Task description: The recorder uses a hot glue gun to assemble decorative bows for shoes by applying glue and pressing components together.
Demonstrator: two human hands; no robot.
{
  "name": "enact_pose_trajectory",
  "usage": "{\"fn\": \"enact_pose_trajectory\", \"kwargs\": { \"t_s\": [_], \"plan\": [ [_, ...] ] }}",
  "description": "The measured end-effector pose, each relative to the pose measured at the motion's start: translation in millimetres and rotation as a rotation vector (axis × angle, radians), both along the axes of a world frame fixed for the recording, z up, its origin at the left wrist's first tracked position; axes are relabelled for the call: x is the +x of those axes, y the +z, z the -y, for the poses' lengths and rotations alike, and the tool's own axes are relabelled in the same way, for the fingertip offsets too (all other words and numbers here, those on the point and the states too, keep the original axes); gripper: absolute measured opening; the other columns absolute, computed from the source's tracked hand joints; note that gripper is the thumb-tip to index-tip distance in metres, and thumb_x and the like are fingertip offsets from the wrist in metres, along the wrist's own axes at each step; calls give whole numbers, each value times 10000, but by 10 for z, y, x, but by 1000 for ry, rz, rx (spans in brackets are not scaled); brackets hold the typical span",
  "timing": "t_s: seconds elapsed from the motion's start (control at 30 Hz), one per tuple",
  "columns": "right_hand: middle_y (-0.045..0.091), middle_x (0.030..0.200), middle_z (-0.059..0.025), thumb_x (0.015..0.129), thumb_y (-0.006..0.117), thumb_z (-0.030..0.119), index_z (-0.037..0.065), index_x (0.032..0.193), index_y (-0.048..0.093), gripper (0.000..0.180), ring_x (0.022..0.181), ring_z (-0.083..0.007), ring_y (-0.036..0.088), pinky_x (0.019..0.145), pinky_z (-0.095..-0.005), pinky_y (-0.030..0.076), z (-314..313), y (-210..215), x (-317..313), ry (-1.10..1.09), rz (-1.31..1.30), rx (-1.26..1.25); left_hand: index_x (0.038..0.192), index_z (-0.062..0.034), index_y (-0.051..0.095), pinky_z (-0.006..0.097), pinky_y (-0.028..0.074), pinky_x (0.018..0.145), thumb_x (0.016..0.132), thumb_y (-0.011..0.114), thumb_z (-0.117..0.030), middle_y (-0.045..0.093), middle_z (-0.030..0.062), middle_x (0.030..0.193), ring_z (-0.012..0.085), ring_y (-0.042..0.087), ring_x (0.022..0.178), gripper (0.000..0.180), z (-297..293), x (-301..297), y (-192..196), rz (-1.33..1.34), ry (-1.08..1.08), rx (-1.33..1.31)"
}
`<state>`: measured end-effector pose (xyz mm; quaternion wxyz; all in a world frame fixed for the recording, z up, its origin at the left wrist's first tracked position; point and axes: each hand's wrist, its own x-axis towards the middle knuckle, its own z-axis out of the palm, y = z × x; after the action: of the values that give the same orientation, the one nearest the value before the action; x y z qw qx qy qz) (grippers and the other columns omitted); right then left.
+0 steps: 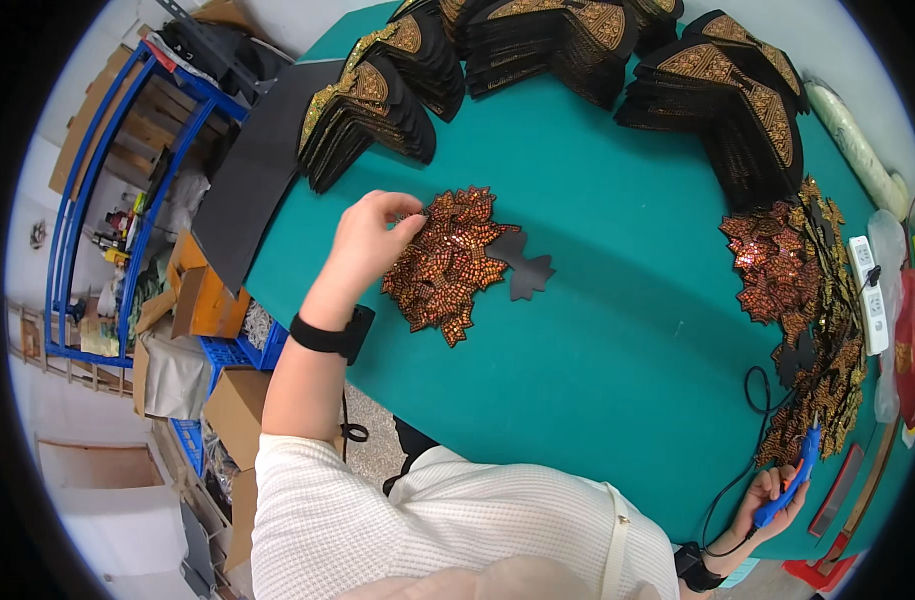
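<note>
My left hand [370, 240] is at the upper left edge of a pile of leaf-shaped, orange-red sequined appliques [448, 262]. Its thumb and forefinger are closed on the edge of one applique. Two plain black cut-out pieces [526, 272] of similar outline lie against the pile's right side. In my right hand [768, 498], at the lower right, is a blue soldering iron [796, 482] with a thin tip pointing up and away. Its black cord [720, 500] loops beside the wrist. The tip is close to a heap of gold and black appliques [836, 400].
Stacks of black pieces with gold patterns [373, 110] line the far edge of the green table [598, 370]. More red sequined appliques [773, 262] lie at the right, near a white power strip [871, 290]. A black sheet [268, 170] overhangs the left edge. Cardboard boxes [240, 410] stand below.
</note>
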<state>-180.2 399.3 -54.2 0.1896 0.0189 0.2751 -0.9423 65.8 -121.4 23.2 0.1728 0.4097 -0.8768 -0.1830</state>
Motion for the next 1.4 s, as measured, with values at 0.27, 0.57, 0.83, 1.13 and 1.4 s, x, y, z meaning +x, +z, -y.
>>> {"fn": "enact_pose_trajectory", "kwargs": {
  "t_s": [0.27,0.57,0.83,1.13,1.4],
  "plan": [
    [548,820,-105,940,427,236,-28,1193,421,366,545,-110,376,536,-246,322,10,20,18,-3,-1,10,1071,-90,579,350,451,830,672,672,-16,570,80,1048,270,522,948,417,-402,-709,-143,302,-848,-211],
    [546,812,-96,939,426,237,-36,1183,439,365,541,-110,378,537,-247,322,16,39,22,-12,-30,28,1023,-95,566,360,453,813,640,714,-35,544,65,947,264,519,937,415,-280,-833,-129,412,-916,-99],
    [542,810,-102,935,434,224,-34,1191,417,364,538,-109,375,533,-244,324,35,40,34,-25,-13,26,1039,-73,548,315,473,737,634,698,20,579,64,836,210,566,820,442,-234,-832,123,225,-652,360],
    [541,817,-103,939,428,230,-37,1181,435,360,544,-112,380,544,-250,328,25,4,31,5,-11,17,925,-4,610,301,469,834,621,538,130,611,106,1033,192,584,937,340,47,-135,363,-82,-637,262],
    [520,798,-86,926,446,248,-35,1194,433,390,555,-114,374,544,-252,322,-38,123,47,4,-20,-3,1018,-42,616,347,472,795,673,665,-31,606,124,1087,269,573,954,349,-152,2,490,344,-461,310]
  ]
}}
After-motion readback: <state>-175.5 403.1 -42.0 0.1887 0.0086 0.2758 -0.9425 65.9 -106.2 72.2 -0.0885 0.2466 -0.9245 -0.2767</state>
